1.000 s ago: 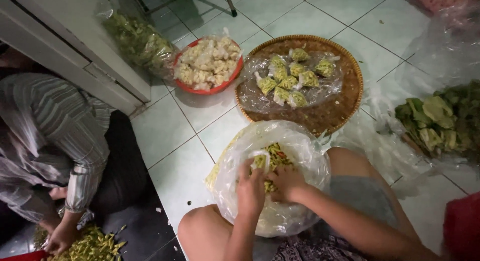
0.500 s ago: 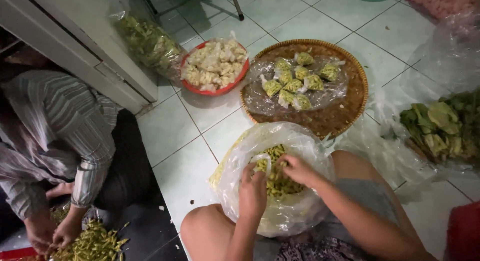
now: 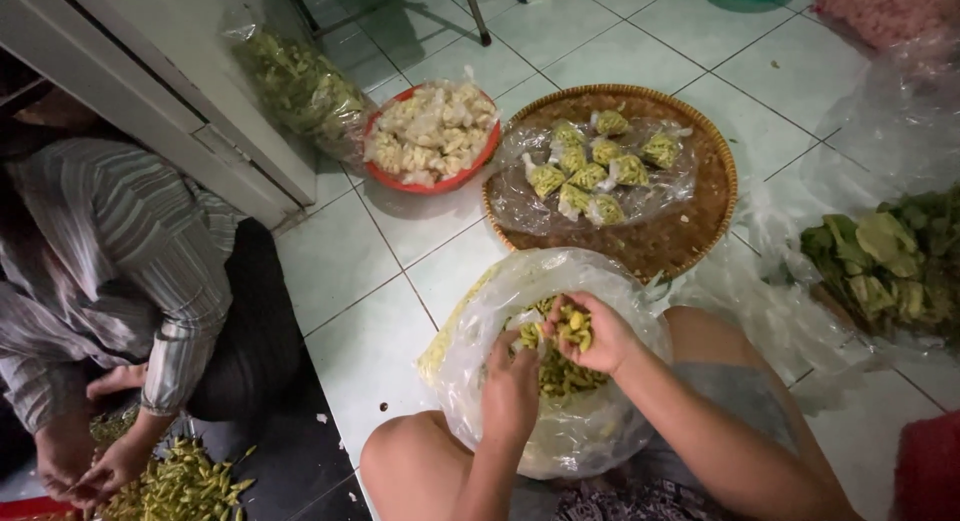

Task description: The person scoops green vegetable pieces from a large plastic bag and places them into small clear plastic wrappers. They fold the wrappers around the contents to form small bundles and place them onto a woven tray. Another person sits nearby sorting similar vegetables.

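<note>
Right hand (image 3: pixel 592 333) clamped on chillies (image 3: pixel 573 326); left hand (image 3: pixel 511 389) in bag (image 3: pixel 480 331), grip unclear; tiled floor (image 3: pixel 375 281).

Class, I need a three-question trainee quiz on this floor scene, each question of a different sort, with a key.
1. True or false: the right hand holds small yellow-green chillies over the plastic bag.
2. What does the woven tray carry? A) small filled packets B) loose leaves C) nothing
3. Fill in: the left hand is inside the ____.

Key: 1 true. 2 A, packets on a plastic sheet. 3 bag.
</note>
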